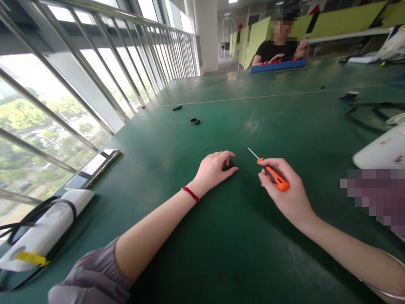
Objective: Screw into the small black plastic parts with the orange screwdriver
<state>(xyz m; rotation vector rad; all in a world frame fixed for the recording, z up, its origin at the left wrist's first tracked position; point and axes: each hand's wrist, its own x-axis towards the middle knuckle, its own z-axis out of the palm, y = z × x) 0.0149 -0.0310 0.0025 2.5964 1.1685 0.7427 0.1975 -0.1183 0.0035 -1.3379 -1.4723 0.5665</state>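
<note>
My left hand rests on the green tabletop with its fingers curled round a small black part. The hand covers most of that part, so its exact kind does not show. To the right, my right hand grips a screwdriver with an orange and black handle. Its thin metal shaft points up and left, toward the fingers of my left hand, and its tip is apart from the black part. A red bracelet circles my left wrist.
Small black pieces lie farther up the table, with another black piece beyond. At left are a white power strip with black cable and a phone-like slab by the railing. Across the table, a person sits behind a blue tray.
</note>
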